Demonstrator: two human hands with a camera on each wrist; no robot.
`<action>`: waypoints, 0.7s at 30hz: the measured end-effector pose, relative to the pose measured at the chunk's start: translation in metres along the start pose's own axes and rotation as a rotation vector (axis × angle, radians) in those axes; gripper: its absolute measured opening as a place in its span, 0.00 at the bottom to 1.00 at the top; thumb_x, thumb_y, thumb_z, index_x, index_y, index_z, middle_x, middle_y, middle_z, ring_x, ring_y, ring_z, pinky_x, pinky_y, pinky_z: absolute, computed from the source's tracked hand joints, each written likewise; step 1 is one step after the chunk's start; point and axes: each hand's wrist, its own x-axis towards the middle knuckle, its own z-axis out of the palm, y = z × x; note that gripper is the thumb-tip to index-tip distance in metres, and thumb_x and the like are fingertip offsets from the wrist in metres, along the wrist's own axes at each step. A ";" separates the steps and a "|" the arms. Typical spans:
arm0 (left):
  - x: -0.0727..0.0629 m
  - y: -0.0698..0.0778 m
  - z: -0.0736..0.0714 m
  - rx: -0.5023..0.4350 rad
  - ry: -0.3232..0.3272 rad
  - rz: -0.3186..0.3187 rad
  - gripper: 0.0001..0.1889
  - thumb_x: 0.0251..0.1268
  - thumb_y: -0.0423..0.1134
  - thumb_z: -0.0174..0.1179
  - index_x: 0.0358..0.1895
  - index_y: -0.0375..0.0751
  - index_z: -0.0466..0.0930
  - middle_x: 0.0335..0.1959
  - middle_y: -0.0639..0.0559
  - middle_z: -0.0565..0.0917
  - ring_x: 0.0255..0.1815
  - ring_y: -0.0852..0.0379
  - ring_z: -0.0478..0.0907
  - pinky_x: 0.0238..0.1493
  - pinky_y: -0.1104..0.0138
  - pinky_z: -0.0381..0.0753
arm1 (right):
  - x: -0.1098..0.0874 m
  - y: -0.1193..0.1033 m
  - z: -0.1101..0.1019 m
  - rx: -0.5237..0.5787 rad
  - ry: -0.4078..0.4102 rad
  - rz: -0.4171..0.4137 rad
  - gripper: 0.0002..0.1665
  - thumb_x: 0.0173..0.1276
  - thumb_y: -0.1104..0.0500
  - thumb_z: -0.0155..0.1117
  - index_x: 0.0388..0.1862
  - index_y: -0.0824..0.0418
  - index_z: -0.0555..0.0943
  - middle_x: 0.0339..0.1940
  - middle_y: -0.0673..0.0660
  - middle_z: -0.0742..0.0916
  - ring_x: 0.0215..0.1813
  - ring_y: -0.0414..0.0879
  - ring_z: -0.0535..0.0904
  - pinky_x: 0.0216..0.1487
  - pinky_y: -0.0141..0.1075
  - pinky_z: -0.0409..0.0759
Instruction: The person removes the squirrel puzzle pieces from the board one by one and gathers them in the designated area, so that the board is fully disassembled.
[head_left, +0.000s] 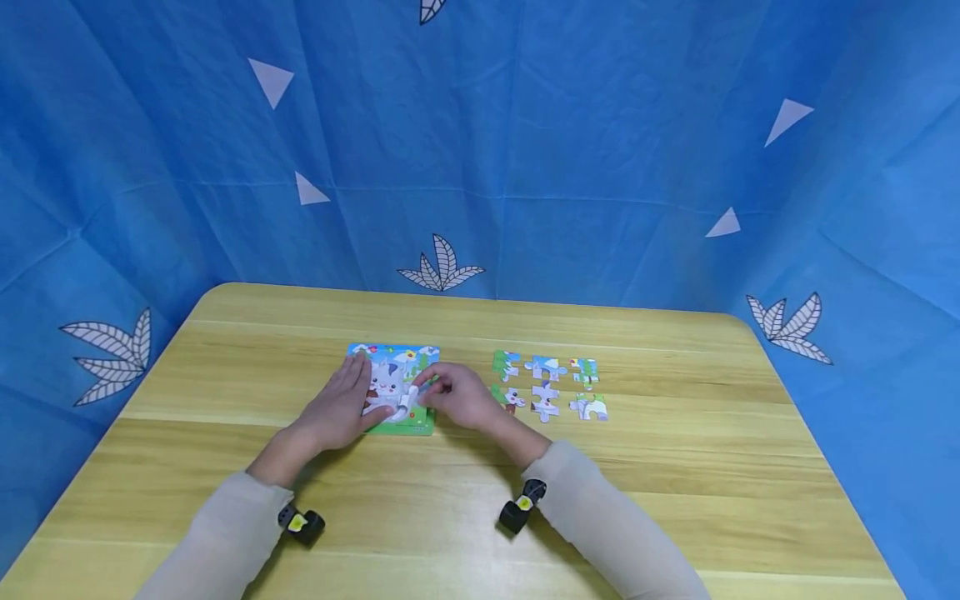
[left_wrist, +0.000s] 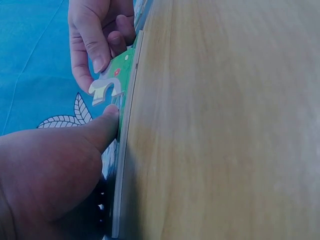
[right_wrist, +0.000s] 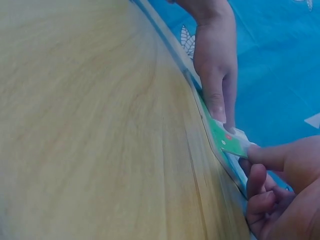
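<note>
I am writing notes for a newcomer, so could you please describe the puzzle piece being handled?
On the wooden table, find the cartoon puzzle board under the left hand. At the board's right side, the right hand pinches the notched piece. Unlike the six loose pieces lying farther right, it alone is held.

Beige sleeves (head_left: 228,533) bear yellow-marked black wrist cameras (head_left: 309,531).

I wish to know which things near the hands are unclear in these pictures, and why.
Head view: lower left corner of the board, covered by the left hand.
Head view: fine print details on the loose pieces, too small.
Left wrist view: part of the right hand, cut off by the top edge.
</note>
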 end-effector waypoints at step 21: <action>0.000 -0.002 0.002 -0.027 0.011 0.022 0.46 0.78 0.53 0.55 0.76 0.17 0.45 0.80 0.25 0.43 0.81 0.30 0.37 0.79 0.42 0.45 | -0.017 -0.001 -0.035 0.193 0.004 0.074 0.12 0.72 0.65 0.66 0.53 0.61 0.85 0.33 0.66 0.86 0.31 0.56 0.79 0.28 0.34 0.73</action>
